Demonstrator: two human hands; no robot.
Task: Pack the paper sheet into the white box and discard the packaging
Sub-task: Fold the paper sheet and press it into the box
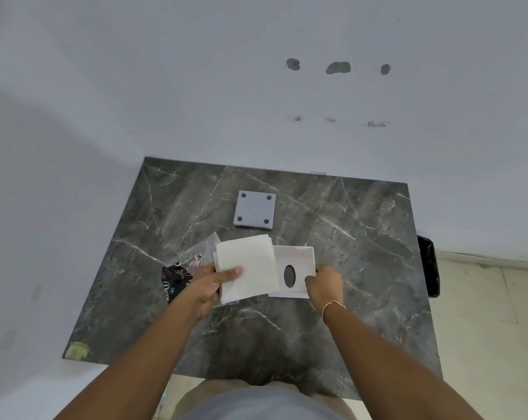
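My left hand [209, 284] grips a folded stack of white paper sheets [247, 266] by its near left corner, thumb on top. The stack overlaps the left edge of the open white box [299, 259], which lies on the dark marble table with an oval hole [289, 276] in its floor. My right hand [324, 284] holds the box at its near right corner. Clear plastic packaging [196, 253] with a black printed part [174, 283] lies under and left of the paper, partly hidden by my left hand.
A grey square lid or base with four dark dots [254, 211] lies further back on the marble table [362, 237]. A black bin [428, 266] stands beside the table's right edge. White walls close the left and back.
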